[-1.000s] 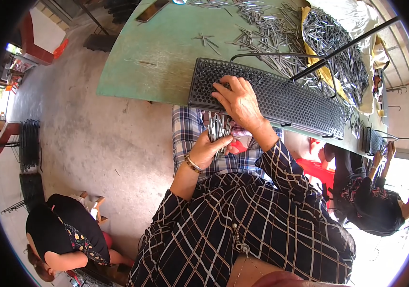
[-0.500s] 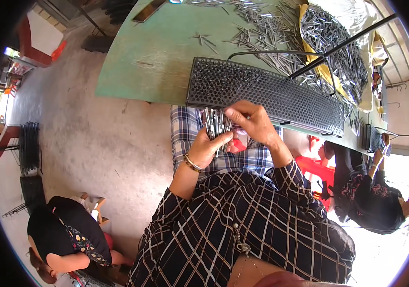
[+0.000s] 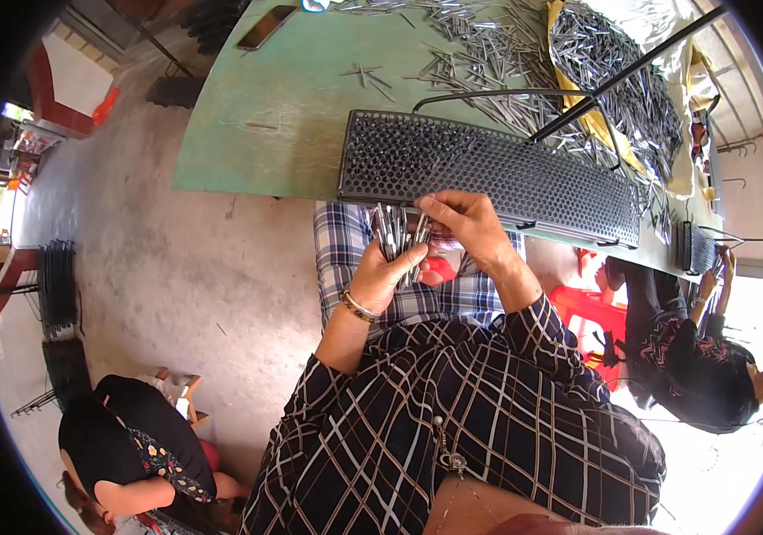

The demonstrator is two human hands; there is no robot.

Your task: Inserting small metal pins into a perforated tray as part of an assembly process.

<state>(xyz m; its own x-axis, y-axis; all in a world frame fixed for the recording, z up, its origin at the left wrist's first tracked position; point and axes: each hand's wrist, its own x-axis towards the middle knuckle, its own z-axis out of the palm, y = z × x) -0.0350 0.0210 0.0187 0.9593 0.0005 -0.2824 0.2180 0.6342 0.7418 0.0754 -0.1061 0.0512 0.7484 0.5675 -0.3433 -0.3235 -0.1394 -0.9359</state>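
A bundle of thin silvery metal rods point(image 3: 396, 234) stands roughly upright in my left hand point(image 3: 380, 275), the fingers wrapped around its lower part. My right hand point(image 3: 475, 234) is closed at the bundle's upper right, thumb and fingertips pinched on the end of a rod there; how many it grips is hidden. Just beyond both hands, a black perforated rack point(image 3: 488, 169) with rows of round holes lies tilted along the table edge. Dark rod ends appear to fill holes toward its left side.
Loose rods point(image 3: 479, 53) are heaped on the green table point(image 3: 283, 107), beside a yellow-edged sack point(image 3: 613, 80) full of more. A black bar frame point(image 3: 631, 71) rises from the rack. A phone point(image 3: 266, 28) lies far left. One person point(image 3: 702, 366) works at right; another point(image 3: 145, 446) bends at lower left.
The rods in my left hand have spread apart, some leaning right toward my right fingertips. My right hand has shifted slightly left. The whole view has shifted a little.
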